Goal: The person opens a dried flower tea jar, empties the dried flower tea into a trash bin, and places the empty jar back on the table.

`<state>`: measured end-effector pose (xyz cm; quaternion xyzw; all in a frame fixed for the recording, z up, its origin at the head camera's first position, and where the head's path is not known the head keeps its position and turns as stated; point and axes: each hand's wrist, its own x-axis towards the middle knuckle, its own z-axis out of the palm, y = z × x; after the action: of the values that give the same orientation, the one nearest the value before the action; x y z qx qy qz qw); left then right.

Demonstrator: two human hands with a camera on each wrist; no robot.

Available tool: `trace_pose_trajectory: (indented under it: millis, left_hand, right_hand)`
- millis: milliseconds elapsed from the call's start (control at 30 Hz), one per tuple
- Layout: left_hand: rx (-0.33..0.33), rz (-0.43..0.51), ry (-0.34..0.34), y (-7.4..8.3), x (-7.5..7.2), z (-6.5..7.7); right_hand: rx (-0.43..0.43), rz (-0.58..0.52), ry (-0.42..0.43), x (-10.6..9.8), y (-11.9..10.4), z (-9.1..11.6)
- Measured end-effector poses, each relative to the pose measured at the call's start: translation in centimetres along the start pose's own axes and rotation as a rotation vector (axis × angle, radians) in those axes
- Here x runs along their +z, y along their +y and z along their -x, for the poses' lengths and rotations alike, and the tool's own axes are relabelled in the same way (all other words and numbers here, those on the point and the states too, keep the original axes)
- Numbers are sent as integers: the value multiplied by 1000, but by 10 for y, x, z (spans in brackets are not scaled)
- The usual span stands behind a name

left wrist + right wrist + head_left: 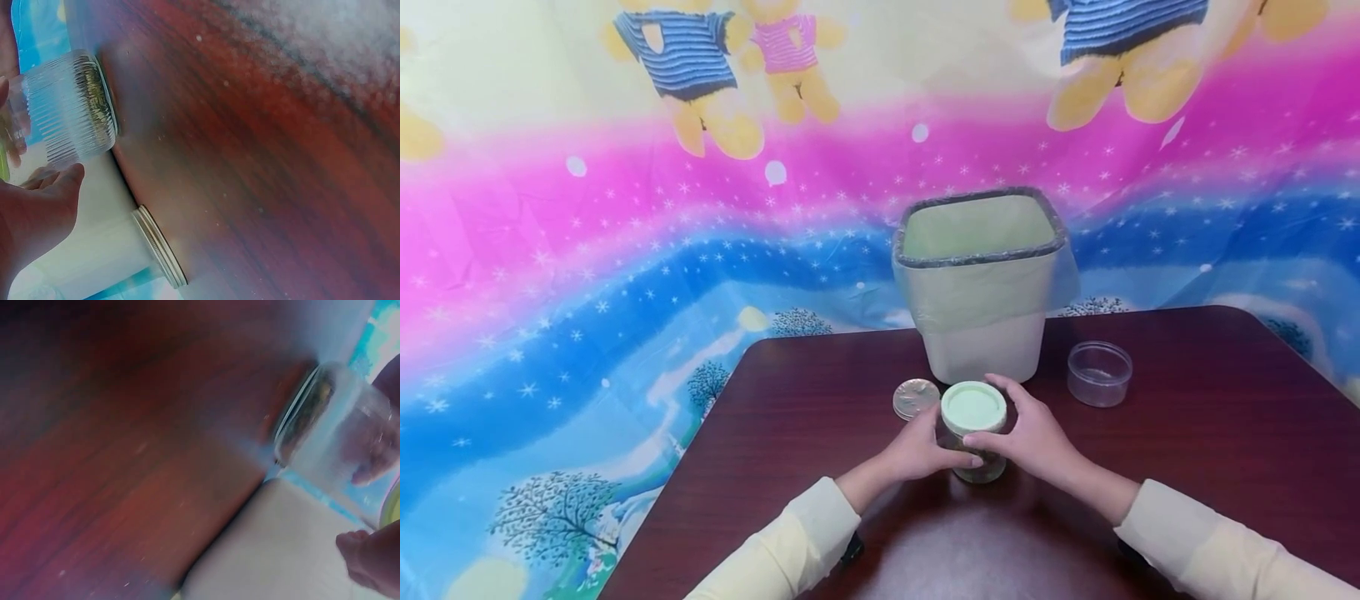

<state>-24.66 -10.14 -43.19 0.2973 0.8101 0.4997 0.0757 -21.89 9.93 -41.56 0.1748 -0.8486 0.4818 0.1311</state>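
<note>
A clear ribbed jar (69,106) with a pale green lid (973,407) stands upright between both hands at the table's front middle. A layer of brownish-green bits (94,94) lies in its bottom. My left hand (917,448) grips the jar's body, its thumb across the front. Higher up, my right hand (1033,433) holds the lid by its rim, thumb in front and fingers round the far side. In the right wrist view, the left hand's fingers (375,447) show through the clear wall of the jar.
Behind the jar stands a pale bin (985,325) with a bag over its rim. A gold-coloured round metal lid (916,399) lies to the jar's left. At right sits a clear round tub (1099,375) on the dark red table (1210,433). A printed cloth (835,200) hangs behind.
</note>
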Motion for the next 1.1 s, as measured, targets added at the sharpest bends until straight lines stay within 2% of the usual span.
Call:
trace_pose_trajectory:
  millis: [233,433,867,1100]
  left_hand:
    - [-15,-27,19,2,1,1]
    - [-27,-89,27,4,1,0]
    - [0,-103,12,6,0,-1]
    - [-6,-110,-1,7,-1,0]
  right_hand:
    - [88,19,44,8,-11,2]
    - [115,10,41,12,-12,2]
    - [59,-13,24,9,-6,-1]
    - [-17,-53,-73,2,4,-7]
